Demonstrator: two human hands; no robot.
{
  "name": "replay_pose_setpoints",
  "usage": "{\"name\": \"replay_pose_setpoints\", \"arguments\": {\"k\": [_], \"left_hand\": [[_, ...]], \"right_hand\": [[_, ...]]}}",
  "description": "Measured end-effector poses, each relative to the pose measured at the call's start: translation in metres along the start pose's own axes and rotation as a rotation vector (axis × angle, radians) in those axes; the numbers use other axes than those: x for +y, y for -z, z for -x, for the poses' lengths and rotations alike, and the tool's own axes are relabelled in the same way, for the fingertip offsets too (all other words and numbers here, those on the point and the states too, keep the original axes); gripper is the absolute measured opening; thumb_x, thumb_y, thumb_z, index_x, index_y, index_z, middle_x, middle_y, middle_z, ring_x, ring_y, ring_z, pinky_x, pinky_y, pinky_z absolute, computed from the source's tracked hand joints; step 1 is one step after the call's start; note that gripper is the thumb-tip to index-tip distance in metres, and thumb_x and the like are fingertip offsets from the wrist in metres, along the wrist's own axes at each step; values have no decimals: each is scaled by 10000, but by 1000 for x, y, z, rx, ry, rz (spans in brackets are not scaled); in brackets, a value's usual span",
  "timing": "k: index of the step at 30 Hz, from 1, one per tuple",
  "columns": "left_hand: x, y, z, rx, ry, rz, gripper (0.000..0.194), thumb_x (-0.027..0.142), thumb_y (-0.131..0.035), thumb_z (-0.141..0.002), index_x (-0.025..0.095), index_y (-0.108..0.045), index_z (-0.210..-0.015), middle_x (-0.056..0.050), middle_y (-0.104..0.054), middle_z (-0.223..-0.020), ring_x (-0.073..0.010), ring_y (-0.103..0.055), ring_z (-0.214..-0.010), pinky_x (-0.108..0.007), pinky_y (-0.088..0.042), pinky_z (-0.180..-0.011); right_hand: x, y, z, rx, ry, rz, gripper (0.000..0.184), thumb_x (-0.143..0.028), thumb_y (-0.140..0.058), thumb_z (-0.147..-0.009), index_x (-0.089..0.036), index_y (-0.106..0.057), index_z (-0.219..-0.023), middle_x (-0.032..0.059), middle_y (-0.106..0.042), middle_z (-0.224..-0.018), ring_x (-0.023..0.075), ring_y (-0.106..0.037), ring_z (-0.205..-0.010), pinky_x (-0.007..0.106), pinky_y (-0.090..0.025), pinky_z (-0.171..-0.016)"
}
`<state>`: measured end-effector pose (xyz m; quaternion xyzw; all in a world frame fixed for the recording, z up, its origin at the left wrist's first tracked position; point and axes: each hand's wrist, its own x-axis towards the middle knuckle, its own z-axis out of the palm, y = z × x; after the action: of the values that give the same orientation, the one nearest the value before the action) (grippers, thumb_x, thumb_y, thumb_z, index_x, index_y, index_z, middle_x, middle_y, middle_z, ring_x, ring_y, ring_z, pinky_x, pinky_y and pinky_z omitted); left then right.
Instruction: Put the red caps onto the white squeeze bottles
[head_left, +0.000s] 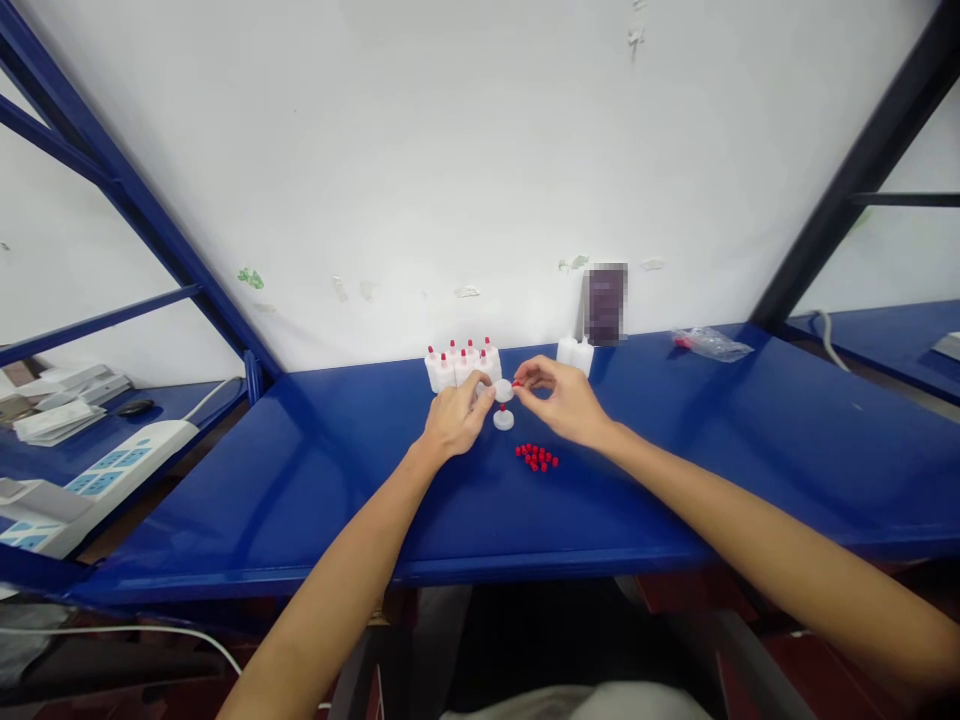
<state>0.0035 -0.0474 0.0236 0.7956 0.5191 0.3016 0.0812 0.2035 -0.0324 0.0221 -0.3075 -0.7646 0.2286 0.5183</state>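
Observation:
My left hand [457, 415] is closed around a white round lid [503, 390], held just above the table; part of it is hidden by my fingers. Close beside it, my right hand [559, 400] pinches a small red cap [517, 383] between thumb and fingers, near the lid's right side. Below them a white nozzle lid [503, 421] with a red tip stands upright on the table. Several loose red caps [536, 457] lie in a cluster nearer to me. Behind my left hand stand several white bottles [445, 374] with red tips, partly covered by it.
Two white bottles [575, 355] without visible red tips stand behind my right hand, near a dark pixelated upright object [606, 305]. A clear plastic bag [712, 344] with something red lies at the back right of the blue table [300, 480]. A power strip [120, 480] lies left.

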Motion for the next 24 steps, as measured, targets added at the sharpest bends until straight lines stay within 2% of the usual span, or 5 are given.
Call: {"name": "replay_pose_setpoints", "arguments": {"k": [4,7,11,17,24], "left_hand": [[-8,0,-2,15,17,-43,421,445,-296,-986,194,-633,-951,-9,-611,-688,-173,-572,-662,-265,-359,-657],[-9,-3,-3,6,1,-70,414,395,-286,-990,195,-637,-900,-14,-615,-692,-177,-581,-677,-269,-364,-670],[-7,-5,-3,-5,-3,-96,407,378,-283,-991,195,-638,-908,-24,-639,-729,-181,-591,-696,-267,-356,-658],[-4,-8,-3,-65,-2,-125,378,430,-339,-973,200,-638,-981,-16,-627,-667,-184,-580,-630,-265,-327,-600],[-6,-13,-3,-99,17,-184,269,336,-436,-907,225,-630,-1058,-20,-647,-695,-212,-602,-667,-274,-338,-599]], "right_hand": [[8,7,-2,-56,-11,110,91,-220,-617,-825,-192,-601,-911,39,-681,-827,170,-657,-724,339,-562,-720],[8,2,0,-150,58,154,128,-174,-593,-831,-191,-606,-957,34,-674,-850,160,-645,-726,317,-546,-709],[7,-7,3,-208,135,218,218,-126,-560,-841,-198,-628,-1035,45,-677,-899,168,-638,-764,325,-531,-744],[9,-9,2,-192,132,215,279,-112,-542,-845,-199,-639,-1092,59,-681,-929,180,-649,-786,343,-539,-768],[15,-8,3,-178,120,222,300,-73,-525,-831,-185,-636,-1087,57,-661,-907,179,-640,-789,341,-539,-761]]}}
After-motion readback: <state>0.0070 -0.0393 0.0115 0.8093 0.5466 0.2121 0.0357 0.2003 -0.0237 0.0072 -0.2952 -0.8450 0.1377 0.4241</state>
